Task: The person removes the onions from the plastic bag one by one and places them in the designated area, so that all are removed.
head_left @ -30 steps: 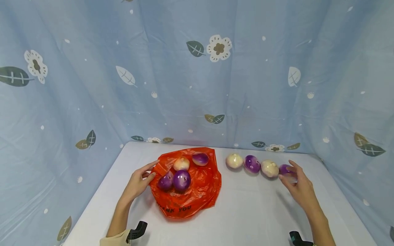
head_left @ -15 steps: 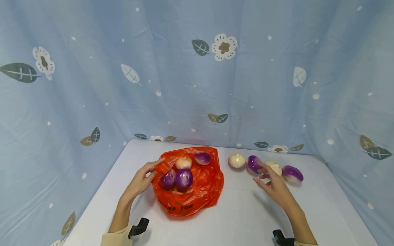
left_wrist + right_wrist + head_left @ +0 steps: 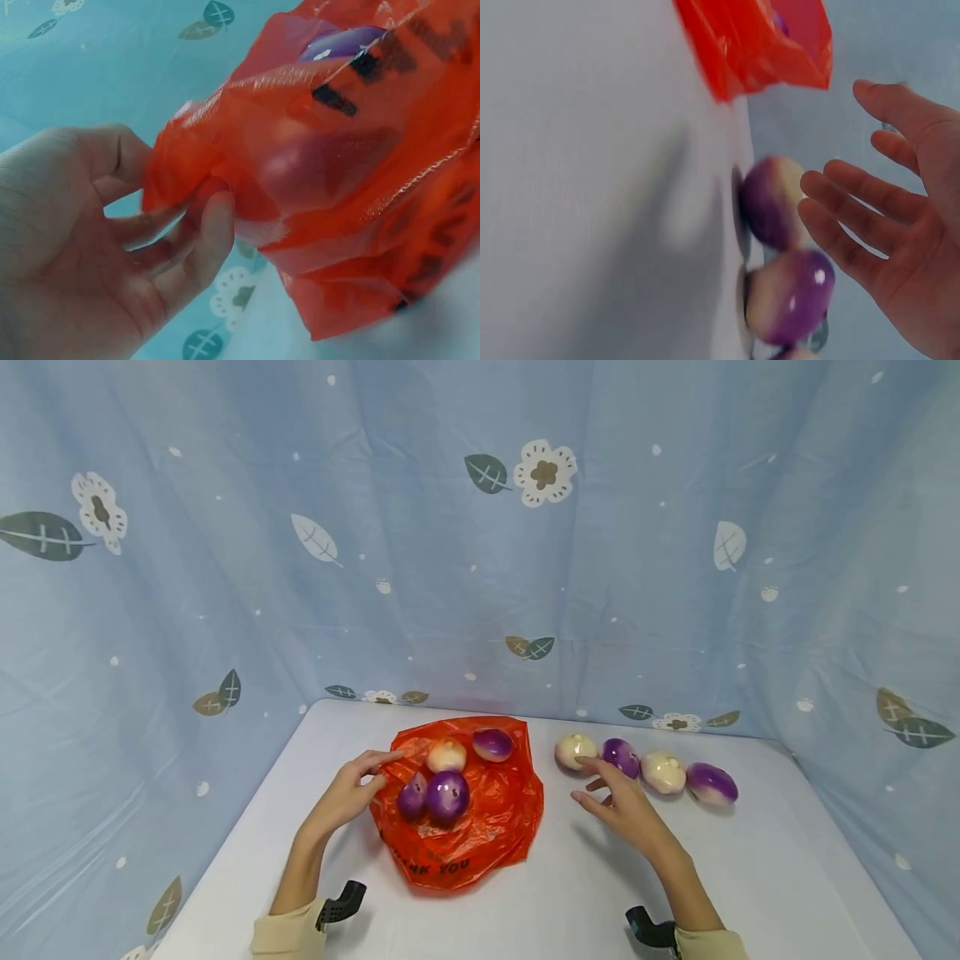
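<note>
An open red plastic bag lies on the table with several glossy purple-and-white turnips in it, among them a round purple one and a pale-topped one. My left hand holds the bag's left edge; in the left wrist view, fingers sit on both sides of the red film. To the right of the bag stands a row of turnips. My right hand hovers with spread fingers in front of the row's leftmost turnip and holds nothing. A purple turnip is partly hidden behind its fingers.
Farther right in the row are a pale turnip and a purple one. The white table ends at a blue patterned curtain at the back and sides.
My right hand has moved left along the row, from the rightmost turnip to the leftmost one. The left hand stays at the bag's edge. The purple turnip nearest it looks slightly turned.
</note>
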The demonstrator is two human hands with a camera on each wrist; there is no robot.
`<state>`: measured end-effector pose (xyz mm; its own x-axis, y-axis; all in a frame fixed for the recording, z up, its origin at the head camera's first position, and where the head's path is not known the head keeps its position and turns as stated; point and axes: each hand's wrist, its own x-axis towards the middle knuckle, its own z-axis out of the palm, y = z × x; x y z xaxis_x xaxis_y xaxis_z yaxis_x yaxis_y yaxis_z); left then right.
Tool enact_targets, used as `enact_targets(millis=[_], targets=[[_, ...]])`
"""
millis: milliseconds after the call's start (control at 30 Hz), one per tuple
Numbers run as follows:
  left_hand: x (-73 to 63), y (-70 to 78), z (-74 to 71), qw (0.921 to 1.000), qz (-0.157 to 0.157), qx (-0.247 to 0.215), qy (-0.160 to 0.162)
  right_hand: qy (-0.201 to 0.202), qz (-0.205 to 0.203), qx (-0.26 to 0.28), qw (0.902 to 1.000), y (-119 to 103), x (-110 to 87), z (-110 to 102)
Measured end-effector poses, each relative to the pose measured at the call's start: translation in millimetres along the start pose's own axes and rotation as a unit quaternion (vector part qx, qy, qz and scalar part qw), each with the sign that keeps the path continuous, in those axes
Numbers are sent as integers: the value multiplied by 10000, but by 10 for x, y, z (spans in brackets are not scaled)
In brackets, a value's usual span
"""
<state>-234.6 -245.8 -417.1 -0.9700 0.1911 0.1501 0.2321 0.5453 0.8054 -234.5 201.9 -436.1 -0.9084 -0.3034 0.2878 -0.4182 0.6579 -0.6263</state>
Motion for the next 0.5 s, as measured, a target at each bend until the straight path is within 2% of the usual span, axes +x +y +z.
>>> enact_targets(millis=[300,500], targets=[[142,3,27,9999,-7,4,155,-143,-235,157,9995,-289,231,234],[173,-27,74,9987,92,155,469,-329,-281,336,9985,-493,369,429]])
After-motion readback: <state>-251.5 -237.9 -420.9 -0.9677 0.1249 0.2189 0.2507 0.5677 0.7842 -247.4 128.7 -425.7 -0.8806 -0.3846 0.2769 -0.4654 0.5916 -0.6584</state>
